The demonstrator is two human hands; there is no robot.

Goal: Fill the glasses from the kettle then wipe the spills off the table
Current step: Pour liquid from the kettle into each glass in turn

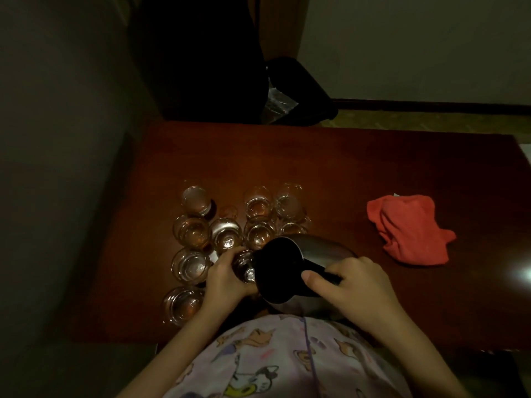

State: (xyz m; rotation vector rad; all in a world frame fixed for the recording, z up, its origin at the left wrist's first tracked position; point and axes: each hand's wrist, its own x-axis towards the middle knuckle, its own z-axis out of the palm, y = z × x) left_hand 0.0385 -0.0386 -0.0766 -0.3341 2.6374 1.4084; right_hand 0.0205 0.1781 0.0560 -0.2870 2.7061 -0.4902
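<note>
A steel kettle (321, 248) with a black top lies tipped to the left over the near table edge. My right hand (353, 285) grips its black handle. My left hand (227, 280) is wrapped around a small glass (244, 267) held against the kettle's spout. Several more clear glasses (258, 205) stand in rows on the left half of the dark wooden table (344, 168); some hold liquid. A crumpled red cloth (411, 228) lies on the table to the right.
A wall runs close along the table's left side. A dark cabinet (201, 58) and a black bin with a plastic bag (290, 93) stand behind the far edge. My patterned shirt covers the near edge.
</note>
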